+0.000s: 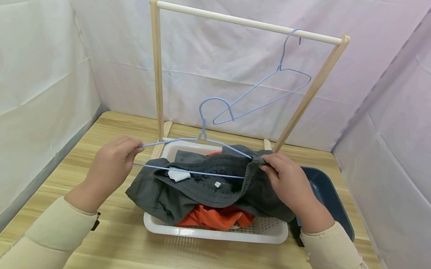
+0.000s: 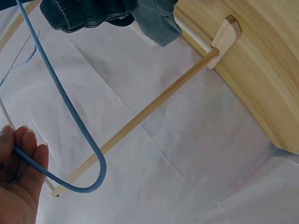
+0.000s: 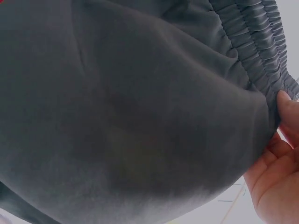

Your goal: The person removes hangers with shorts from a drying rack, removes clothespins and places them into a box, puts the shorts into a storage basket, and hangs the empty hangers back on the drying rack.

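My left hand (image 1: 113, 165) pinches one end of a light blue hanger (image 1: 202, 135), held level over the white basket (image 1: 215, 235). The hanger's other end lies inside the open waist of dark grey elastic-waist pants (image 1: 272, 198). With thumb and fingers my right hand (image 1: 291, 185) grips the gathered waistband (image 1: 249, 176), whose cloth hides that hanger end. Seen from the left wrist, the hanger's bare rounded corner (image 2: 102, 170) sticks out past the fingers. White labels (image 1: 179, 175) show inside the waist. Grey cloth (image 3: 140, 107) fills most of the right wrist view.
A wooden rack (image 1: 248, 22) stands behind the basket, and a second blue hanger (image 1: 263, 80) hangs near its right end. Orange cloth (image 1: 215, 218) lies in the basket under the pants. A dark blue tray (image 1: 336, 199) sits right of the basket, partly behind my right forearm.
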Demonstrator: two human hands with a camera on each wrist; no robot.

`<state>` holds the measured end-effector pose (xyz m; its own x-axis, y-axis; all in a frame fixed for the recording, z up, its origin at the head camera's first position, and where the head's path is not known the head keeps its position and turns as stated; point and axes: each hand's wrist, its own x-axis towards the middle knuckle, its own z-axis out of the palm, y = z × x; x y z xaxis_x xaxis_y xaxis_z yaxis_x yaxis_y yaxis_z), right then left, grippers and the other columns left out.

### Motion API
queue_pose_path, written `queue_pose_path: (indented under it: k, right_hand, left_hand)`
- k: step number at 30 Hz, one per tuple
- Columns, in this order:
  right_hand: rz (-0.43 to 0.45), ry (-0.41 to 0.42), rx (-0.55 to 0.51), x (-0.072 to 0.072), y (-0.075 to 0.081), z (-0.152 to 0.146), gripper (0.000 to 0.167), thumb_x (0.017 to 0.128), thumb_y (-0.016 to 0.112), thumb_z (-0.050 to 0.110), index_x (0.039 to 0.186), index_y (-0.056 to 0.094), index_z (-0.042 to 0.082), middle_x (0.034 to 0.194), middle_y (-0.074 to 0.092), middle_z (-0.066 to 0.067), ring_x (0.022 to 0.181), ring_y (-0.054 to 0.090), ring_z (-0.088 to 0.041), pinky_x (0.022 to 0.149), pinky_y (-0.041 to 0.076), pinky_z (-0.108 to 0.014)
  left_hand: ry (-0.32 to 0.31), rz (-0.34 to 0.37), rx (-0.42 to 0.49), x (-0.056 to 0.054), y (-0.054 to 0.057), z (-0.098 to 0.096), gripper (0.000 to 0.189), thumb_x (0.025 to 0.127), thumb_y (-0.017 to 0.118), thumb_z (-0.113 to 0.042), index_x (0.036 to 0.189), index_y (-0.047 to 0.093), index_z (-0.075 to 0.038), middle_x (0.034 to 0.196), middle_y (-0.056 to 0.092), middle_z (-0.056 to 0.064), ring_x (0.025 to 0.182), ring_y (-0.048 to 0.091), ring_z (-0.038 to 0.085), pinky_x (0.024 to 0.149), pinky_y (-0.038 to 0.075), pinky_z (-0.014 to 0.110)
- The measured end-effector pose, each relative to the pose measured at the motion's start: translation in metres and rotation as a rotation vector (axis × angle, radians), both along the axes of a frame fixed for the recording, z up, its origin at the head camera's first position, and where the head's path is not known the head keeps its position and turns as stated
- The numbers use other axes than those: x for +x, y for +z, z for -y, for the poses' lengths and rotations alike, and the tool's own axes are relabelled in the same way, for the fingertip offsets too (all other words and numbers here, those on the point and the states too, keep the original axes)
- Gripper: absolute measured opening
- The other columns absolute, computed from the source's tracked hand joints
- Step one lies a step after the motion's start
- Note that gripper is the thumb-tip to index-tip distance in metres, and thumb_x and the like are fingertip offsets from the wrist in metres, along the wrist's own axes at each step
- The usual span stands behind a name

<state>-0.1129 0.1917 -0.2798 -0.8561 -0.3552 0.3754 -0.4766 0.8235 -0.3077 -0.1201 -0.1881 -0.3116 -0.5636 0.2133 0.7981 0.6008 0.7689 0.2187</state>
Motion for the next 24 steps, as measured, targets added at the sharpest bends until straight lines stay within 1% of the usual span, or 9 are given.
queue_pose_path:
  k: [9, 14, 19, 24]
  right_hand:
    - [0.001, -0.008, -0.024, 0.002, -0.002, 0.001, 0.023, 0.092, 0.063, 0.005, 0.113, 0.067, -0.001, 0.105, 0.064, -0.014, 0.097, 0.064, -0.030, 0.081, 0.054, -0.047]
    - [0.001, -0.009, -0.050, 0.002, -0.004, 0.001, 0.023, 0.092, 0.063, 0.003, 0.114, 0.066, -0.003, 0.104, 0.064, -0.015, 0.096, 0.064, -0.031, 0.081, 0.054, -0.046]
    - [-0.003, -0.023, -0.050, 0.003, -0.005, 0.001, 0.023, 0.092, 0.063, 0.003, 0.113, 0.067, -0.002, 0.104, 0.065, -0.014, 0.097, 0.064, -0.031, 0.082, 0.054, -0.047]
    - [0.018, -0.040, -0.040, 0.004, -0.008, -0.002, 0.023, 0.092, 0.062, 0.005, 0.114, 0.067, -0.001, 0.102, 0.065, -0.013, 0.096, 0.064, -0.031, 0.082, 0.054, -0.048]
  left_hand:
    - [0.035, 0.027, 0.014, 0.003, 0.001, 0.008, 0.011, 0.077, 0.072, 0.011, 0.086, 0.068, 0.006, 0.078, 0.067, 0.016, 0.073, 0.064, 0.032, 0.066, 0.054, 0.043]
    - [0.040, 0.030, 0.017, 0.004, 0.001, 0.012, 0.013, 0.076, 0.072, 0.012, 0.087, 0.067, 0.007, 0.078, 0.067, 0.016, 0.073, 0.063, 0.032, 0.065, 0.054, 0.043]
    - [0.064, 0.023, 0.008, 0.004, 0.004, 0.020, 0.012, 0.077, 0.071, 0.012, 0.088, 0.067, 0.008, 0.078, 0.067, 0.018, 0.073, 0.064, 0.035, 0.064, 0.054, 0.045]
    - [0.080, 0.019, 0.012, 0.006, 0.006, 0.029, 0.012, 0.077, 0.070, 0.013, 0.088, 0.067, 0.009, 0.078, 0.066, 0.019, 0.073, 0.064, 0.035, 0.063, 0.052, 0.043]
